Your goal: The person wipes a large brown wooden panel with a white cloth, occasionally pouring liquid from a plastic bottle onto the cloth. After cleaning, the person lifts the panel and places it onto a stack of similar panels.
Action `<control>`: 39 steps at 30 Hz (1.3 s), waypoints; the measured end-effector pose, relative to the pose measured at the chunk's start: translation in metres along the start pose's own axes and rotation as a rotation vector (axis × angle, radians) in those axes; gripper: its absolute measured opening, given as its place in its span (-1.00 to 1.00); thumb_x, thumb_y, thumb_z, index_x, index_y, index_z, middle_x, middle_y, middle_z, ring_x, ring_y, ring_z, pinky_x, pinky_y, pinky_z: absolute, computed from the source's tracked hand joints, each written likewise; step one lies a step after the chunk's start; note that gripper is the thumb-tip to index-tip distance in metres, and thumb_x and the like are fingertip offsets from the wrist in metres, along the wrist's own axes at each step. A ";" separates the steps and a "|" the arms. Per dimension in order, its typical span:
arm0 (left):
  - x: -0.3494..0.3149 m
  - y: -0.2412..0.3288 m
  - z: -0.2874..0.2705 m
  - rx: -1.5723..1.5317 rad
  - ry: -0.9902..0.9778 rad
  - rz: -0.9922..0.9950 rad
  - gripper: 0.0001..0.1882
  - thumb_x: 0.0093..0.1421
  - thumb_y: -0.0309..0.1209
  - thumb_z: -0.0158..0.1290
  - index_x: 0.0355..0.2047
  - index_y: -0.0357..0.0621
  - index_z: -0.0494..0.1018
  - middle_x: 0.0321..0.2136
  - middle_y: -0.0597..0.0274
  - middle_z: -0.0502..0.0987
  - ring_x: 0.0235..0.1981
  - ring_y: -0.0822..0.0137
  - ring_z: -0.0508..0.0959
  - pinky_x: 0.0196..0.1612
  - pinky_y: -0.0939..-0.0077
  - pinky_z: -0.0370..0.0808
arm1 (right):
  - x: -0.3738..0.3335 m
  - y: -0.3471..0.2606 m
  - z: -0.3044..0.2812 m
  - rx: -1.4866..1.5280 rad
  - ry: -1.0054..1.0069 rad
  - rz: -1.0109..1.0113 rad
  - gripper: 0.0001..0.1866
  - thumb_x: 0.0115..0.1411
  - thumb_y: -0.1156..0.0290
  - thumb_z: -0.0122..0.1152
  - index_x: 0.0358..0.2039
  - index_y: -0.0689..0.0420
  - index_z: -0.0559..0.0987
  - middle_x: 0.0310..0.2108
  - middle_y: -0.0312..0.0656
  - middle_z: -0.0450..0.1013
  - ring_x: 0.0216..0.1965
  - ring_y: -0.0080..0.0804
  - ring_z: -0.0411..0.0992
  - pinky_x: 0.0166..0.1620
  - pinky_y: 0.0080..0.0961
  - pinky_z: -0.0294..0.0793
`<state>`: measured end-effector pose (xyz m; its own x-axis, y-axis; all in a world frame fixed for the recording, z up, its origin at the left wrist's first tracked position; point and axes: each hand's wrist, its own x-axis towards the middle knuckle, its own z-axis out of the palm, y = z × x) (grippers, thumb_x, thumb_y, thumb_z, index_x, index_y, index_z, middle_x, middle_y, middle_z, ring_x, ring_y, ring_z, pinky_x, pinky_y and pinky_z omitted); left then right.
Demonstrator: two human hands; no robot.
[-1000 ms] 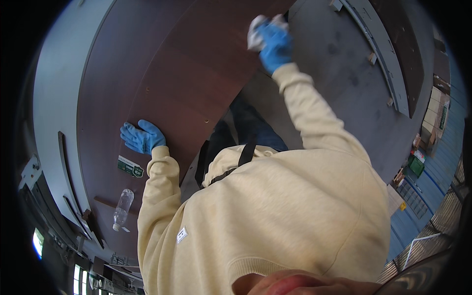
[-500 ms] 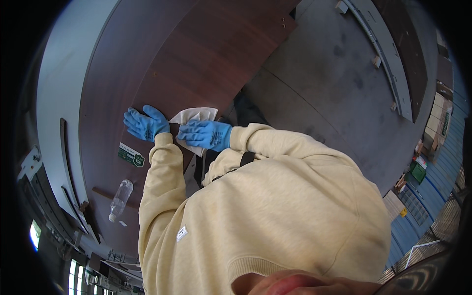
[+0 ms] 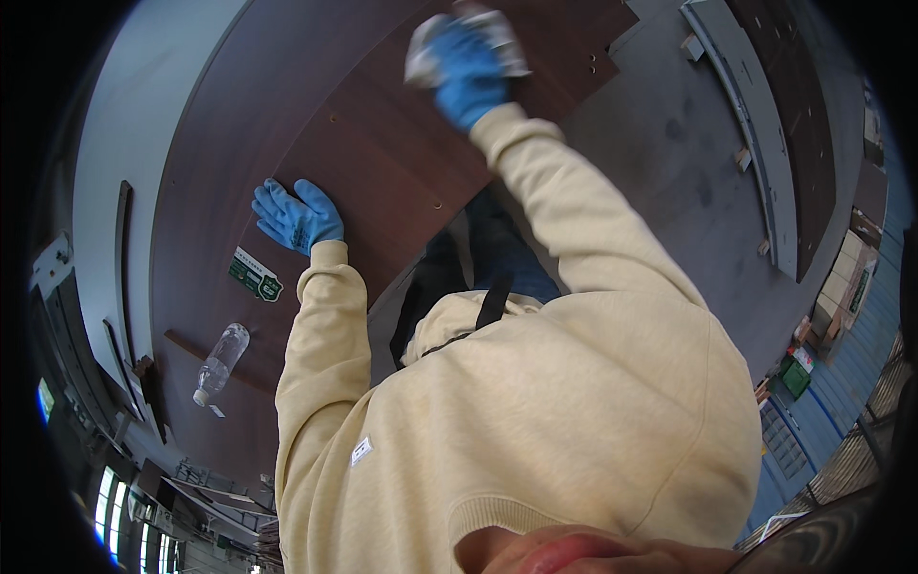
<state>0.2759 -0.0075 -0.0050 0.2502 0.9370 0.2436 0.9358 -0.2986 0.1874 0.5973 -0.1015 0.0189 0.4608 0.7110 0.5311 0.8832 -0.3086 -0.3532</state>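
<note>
My right hand (image 3: pixel 467 77), in a blue glove and smeared by motion, presses a white cloth (image 3: pixel 501 43) against the far part of a dark reddish-brown wood panel (image 3: pixel 382 143). The cloth bunches out on both sides of the fingers. On the left, my left hand (image 3: pixel 298 216), gloved in blue too, lies flat on the panel, thumb apart and fingers stretched, holding nothing. Close to its wrist is a green and white label (image 3: pixel 255 275) on the wood. Small round holes show in the panel.
A clear plastic bottle (image 3: pixel 222 362) lies on its side at the lower left, by a thin brown strip (image 3: pixel 182 342). A pale panel (image 3: pixel 124 143) borders the far left. Across the grey floor (image 3: pixel 660 163), a long brown board (image 3: pixel 798 124) rests on small blocks at the right.
My right hand has swept the cloth far forward and to the right, away from beside my left hand. The left hand stays flat on the panel in about the same place.
</note>
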 end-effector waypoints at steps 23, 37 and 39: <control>0.002 -0.009 -0.002 -0.088 0.021 0.039 -0.35 0.47 0.03 -0.15 0.36 -0.14 0.36 0.42 -0.01 0.30 0.48 -0.05 0.18 0.54 0.00 -0.03 | 0.024 0.025 0.013 0.036 -0.377 -0.197 -0.53 0.35 0.40 -0.01 0.26 0.05 0.49 0.37 -0.05 0.33 0.39 -0.07 0.29 0.43 -0.11 0.21; 0.004 0.002 -0.004 -0.017 0.047 0.043 -0.33 0.43 0.04 -0.09 0.35 -0.18 0.37 0.40 -0.07 0.32 0.46 -0.09 0.22 0.52 -0.04 0.01 | 0.027 0.282 -0.092 -0.103 0.036 0.232 -0.83 0.34 0.32 0.06 -0.16 0.00 0.59 -0.08 -0.08 0.53 0.03 0.07 0.46 0.13 -0.06 0.45; 0.005 0.009 -0.003 -0.032 0.034 0.040 -0.33 0.43 0.04 -0.09 0.35 -0.17 0.37 0.40 -0.07 0.32 0.46 -0.09 0.22 0.52 -0.04 0.01 | 0.011 0.325 -0.090 0.025 0.142 0.467 -0.77 0.37 0.34 0.10 -0.03 0.00 0.61 -0.02 -0.02 0.57 0.06 0.11 0.50 0.11 -0.12 0.50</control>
<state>0.2850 -0.0064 0.0011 0.2783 0.9178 0.2833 0.9166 -0.3420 0.2073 0.8969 -0.2508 -0.0206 0.8162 0.4061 0.4109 0.5776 -0.5574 -0.5964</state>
